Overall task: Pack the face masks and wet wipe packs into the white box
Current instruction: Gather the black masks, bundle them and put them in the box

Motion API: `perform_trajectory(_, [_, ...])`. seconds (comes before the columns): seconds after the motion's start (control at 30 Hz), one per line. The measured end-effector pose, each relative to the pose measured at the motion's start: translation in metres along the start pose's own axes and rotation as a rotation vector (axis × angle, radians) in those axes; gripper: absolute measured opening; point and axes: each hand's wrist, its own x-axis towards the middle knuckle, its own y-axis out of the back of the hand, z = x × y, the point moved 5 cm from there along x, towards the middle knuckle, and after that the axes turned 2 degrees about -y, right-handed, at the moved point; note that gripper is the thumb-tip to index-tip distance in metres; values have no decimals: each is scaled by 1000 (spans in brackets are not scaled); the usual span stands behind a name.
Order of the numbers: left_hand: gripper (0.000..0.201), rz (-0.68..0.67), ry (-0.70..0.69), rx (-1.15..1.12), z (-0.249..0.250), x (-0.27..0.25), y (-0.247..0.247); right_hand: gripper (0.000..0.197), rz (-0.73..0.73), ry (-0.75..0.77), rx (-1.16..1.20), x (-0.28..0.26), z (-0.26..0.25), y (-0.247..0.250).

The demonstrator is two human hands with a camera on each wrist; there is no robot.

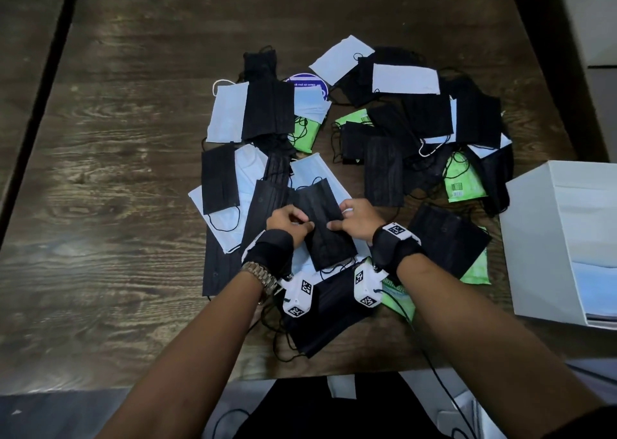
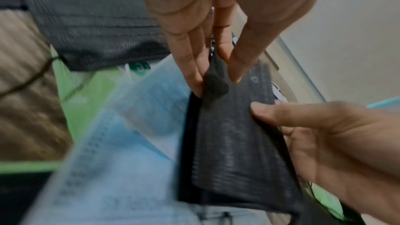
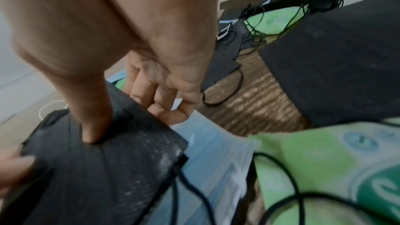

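Observation:
A black face mask [image 1: 322,224] is held just above the pile in the middle of the table. My left hand [image 1: 300,224] pinches its left edge and my right hand [image 1: 340,223] pinches its right edge. In the left wrist view my left fingers [image 2: 190,67] and thumb clamp the mask [image 2: 233,134] at one end. The right wrist view has my right thumb [image 3: 93,122] pressed on top of the mask [image 3: 119,168], with the fingers curled beneath. Several black, white and blue masks and green wet wipe packs [image 1: 462,179] lie scattered around. The white box [image 1: 534,238] stands at the right.
The dark wooden table [image 1: 117,171] stretches bare to the left of the pile. A light blue mask [image 3: 212,151] and a green wipe pack [image 3: 314,160] lie right under my hands. Loose black ear loops trail across the pile. A round purple label [image 1: 305,84] lies at the back.

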Motion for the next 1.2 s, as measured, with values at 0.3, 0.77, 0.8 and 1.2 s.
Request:
perform_trajectory(0.3, [26,-446,-397,840,-5,-74,-23,25,-20,92,101,-38,5,50])
perform_trajectory(0.77, [48,-467,-359,887,-23,-99,-72,23,12,83,154,-76,41,71])
perform_trajectory(0.8, [44,-468,-354,869,-23,-97,-71,22,8,84,158,-80,44,72])
perform_trajectory(1.2, [22,-414,-35,-131,-13,-73,-56,32,-60,160,551,-123,44,77])
